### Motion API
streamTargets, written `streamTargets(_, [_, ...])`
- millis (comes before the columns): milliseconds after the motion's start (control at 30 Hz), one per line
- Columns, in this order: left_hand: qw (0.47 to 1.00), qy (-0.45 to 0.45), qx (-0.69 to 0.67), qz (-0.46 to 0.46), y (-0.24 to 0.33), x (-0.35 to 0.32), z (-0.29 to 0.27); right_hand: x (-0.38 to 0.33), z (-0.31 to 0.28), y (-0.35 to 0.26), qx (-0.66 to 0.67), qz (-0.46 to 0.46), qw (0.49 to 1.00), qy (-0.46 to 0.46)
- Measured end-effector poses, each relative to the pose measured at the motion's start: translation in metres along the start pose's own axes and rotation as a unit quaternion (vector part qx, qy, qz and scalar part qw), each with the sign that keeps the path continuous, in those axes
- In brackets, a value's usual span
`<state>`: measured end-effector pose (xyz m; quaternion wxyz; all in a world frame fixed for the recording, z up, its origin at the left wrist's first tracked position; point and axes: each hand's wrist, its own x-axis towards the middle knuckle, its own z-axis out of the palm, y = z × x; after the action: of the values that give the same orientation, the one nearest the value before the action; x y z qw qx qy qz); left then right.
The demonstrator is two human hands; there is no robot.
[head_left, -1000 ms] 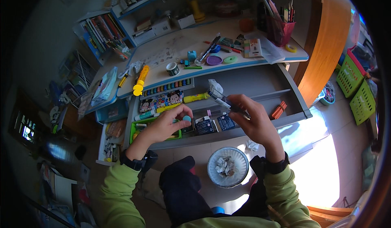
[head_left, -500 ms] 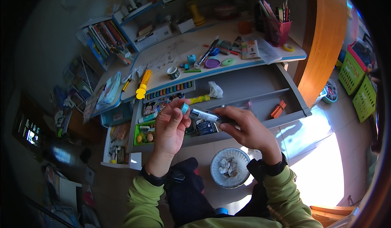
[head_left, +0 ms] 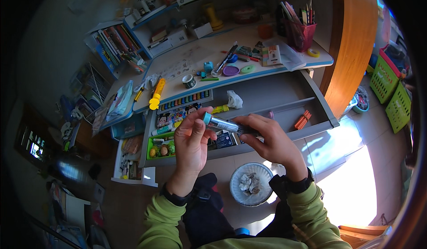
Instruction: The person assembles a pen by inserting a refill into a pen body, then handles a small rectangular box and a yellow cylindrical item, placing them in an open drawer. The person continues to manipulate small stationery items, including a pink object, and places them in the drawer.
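Both hands hold a thick marker point(head_left: 224, 124) with a teal cap, level above the open desk drawer point(head_left: 284, 98). My right hand point(head_left: 269, 144) grips the marker's dark barrel. My left hand point(head_left: 191, 140) pinches the teal cap end with thumb and fingertips. Below the hands, the drawer holds a paint set point(head_left: 184, 101), a green tray point(head_left: 161, 146) with small items, and a crumpled white tissue point(head_left: 234, 100).
The desk top point(head_left: 187, 62) carries tape rolls, pens, a yellow tool point(head_left: 156, 94) and a red pen cup point(head_left: 302, 33). A white basket point(head_left: 251, 184) with scraps sits on the floor by my knees. Green crates point(head_left: 391, 86) stand at right, bookshelves at left.
My right hand let go of a crumpled white tissue, which now lies in the drawer. Both hands came together on the marker and lifted it nearer to me.
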<state>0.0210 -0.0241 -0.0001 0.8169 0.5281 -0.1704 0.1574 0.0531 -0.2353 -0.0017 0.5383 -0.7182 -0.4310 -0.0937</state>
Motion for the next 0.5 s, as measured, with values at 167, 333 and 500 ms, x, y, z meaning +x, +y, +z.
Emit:
streamTargets(167, [1.000,0.012,0.006,0.002,-0.001,0.000,0.001,0.000,0.000,-0.003,-0.007,0.009,1.000,0.003])
streamTargets(333, [0.999,0.019,0.024,0.019,0.000,0.000,-0.001,0.000,0.002,-0.006,-0.021,-0.005,0.999,0.027])
streamTargets(500, [0.988,0.015,0.136,0.067,0.002,0.002,-0.002,-0.002,0.003,-0.015,-0.094,0.020,0.994,0.057])
